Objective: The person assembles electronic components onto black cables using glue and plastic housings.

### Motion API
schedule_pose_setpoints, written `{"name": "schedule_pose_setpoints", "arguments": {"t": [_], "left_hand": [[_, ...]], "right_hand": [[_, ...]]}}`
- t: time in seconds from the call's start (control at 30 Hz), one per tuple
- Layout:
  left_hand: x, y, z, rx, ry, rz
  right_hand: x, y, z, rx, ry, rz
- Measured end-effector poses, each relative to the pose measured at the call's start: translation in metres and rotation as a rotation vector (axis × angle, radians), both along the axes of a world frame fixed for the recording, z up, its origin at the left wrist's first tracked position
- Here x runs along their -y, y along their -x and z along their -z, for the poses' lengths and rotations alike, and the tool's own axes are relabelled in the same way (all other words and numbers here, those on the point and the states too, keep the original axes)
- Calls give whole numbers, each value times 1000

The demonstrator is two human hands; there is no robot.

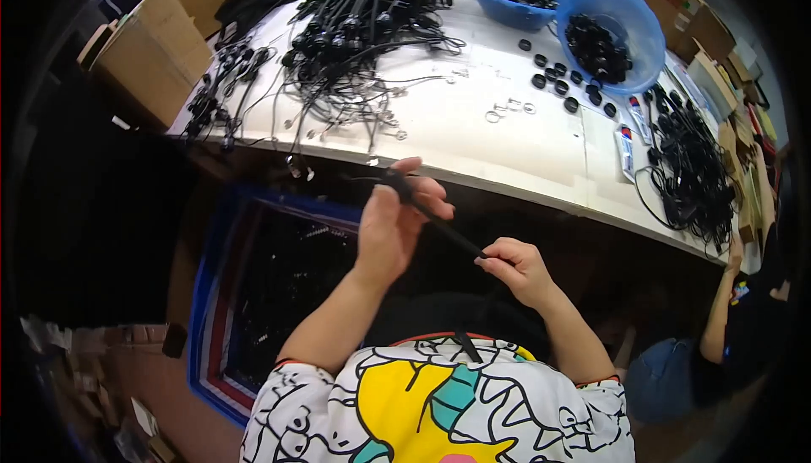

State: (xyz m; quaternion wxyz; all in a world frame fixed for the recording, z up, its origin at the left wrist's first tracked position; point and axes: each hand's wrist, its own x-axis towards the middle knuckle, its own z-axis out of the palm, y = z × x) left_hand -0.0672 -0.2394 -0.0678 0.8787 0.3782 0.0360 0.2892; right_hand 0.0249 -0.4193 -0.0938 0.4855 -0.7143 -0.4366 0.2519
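My left hand (386, 231) is raised just in front of the table edge. Its thumb and fingers close round the thick dark end of a black cord-like piece (446, 229). From there the piece slants down to my right hand (517, 270), which pinches it between thumb and fingertips. A thin wire seems to stick out past the left hand. Exactly what kind of part this is cannot be made out. On the table (473, 146) ahead lies a big heap of black cables (363, 28), with loose wire ends and small metal rings hanging near the edge.
Behind stand a blue bowl (515, 13) and a tilted blue basin (638, 19), both holding black parts. Several black caps (561, 88) and clear rings (511, 106) lie nearby. Tubes (626, 152) and cables (693, 176) are right. A blue-rimmed crate (203, 319) stands below left; another person (718, 328) sits right.
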Motion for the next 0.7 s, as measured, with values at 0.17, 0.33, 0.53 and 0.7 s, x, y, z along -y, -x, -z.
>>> {"name": "schedule_pose_setpoints", "arguments": {"t": [0.17,0.33,0.53,0.7], "left_hand": [[-1,-8,0,237,32,-19],[-13,-4,-5,278,-67,-104],[-25,5,-7,246,-113,-78],[-25,8,-11,228,-120,-53]], "right_hand": [[-6,-7,32,137,26,142],[-4,-24,93,451,43,206],[-4,-35,124,651,152,111],[13,-39,137,704,341,48]]}}
